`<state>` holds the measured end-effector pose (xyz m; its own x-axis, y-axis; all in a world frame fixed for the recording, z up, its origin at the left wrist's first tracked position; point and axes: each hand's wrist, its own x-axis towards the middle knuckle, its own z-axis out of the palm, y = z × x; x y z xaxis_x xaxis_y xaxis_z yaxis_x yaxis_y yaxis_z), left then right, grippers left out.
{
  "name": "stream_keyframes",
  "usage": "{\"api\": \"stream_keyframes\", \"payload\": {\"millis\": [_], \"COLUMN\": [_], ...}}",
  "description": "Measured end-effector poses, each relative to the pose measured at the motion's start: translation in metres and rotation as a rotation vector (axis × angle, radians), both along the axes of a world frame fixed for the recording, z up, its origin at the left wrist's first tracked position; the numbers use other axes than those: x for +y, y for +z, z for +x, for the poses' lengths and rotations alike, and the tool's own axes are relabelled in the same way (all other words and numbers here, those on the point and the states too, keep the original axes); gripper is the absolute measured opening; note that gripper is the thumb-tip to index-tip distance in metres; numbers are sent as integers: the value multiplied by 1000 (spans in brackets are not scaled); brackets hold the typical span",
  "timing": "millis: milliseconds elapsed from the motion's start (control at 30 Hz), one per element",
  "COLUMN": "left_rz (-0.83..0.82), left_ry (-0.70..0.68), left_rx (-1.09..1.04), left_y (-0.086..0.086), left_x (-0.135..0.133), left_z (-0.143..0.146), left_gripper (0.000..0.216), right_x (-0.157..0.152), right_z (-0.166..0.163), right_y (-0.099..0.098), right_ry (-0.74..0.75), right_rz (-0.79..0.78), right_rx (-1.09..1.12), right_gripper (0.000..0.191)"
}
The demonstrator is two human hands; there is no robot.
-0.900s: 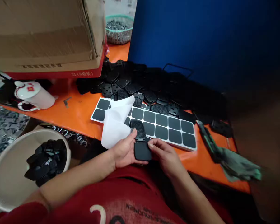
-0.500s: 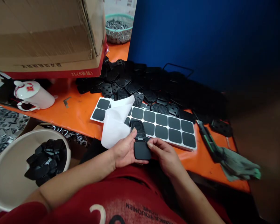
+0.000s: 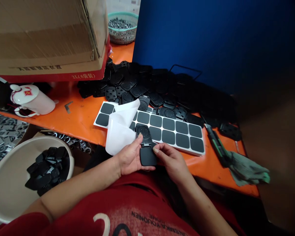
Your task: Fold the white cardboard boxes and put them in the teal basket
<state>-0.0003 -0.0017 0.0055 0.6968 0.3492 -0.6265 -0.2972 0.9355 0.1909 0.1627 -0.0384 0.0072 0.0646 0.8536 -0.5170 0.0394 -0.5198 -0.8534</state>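
A black hinged case (image 3: 148, 156) lies unfolded in my left hand (image 3: 130, 157), thumb on its ribbed half and fingers beneath the smooth half. The thumb and fingertips of my right hand (image 3: 170, 159) pinch at the upper right edge of that smooth half. A dark corner shows by those fingertips; I cannot tell if it is a separate piece. Just beyond the hands lies a white sheet of black rounded-square stickers (image 3: 168, 124). Its white backing paper (image 3: 119, 131) is curled up at the left, beside my left hand.
Many black cases (image 3: 137, 82) are heaped behind the sheet. To the right lie a green-black cutter knife (image 3: 216, 144) and a grey-green cloth (image 3: 247, 168). A beige basin (image 3: 5, 183) of black pieces stands lower left. A lidded mug (image 3: 36, 100) and cardboard box (image 3: 46, 36) are at left.
The view has shifted slightly, so everything sits a little further left. Both hands keep nearly the same hold on the case.
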Motion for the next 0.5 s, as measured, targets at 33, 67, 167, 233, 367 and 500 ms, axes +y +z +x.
{"api": "stream_keyframes", "payload": {"millis": [33,67,167,233,367,500], "left_rz": [2,4,7,2,-1,-4], "left_ry": [-1,-2,-8,-7,1,1], "left_rx": [-1,-6,-17,-16,-10,-11], "left_y": [0,0,-1,-1,0,1], "left_x": [0,0,1,0,0,0], "left_z": [0,0,0,0,0,0], "left_gripper": [66,65,65,65,64,63], "right_x": [0,0,-1,-1,-1,-1], "right_z": [0,0,0,0,0,0], "right_y": [0,-1,-2,-2,-1,1], "right_ry": [5,7,16,21,28,41], "right_rz": [4,6,16,26,48,60], "right_rx": [-11,-17,-37,-50,-67,-77], "right_gripper": [35,34,31,29,26,26]}}
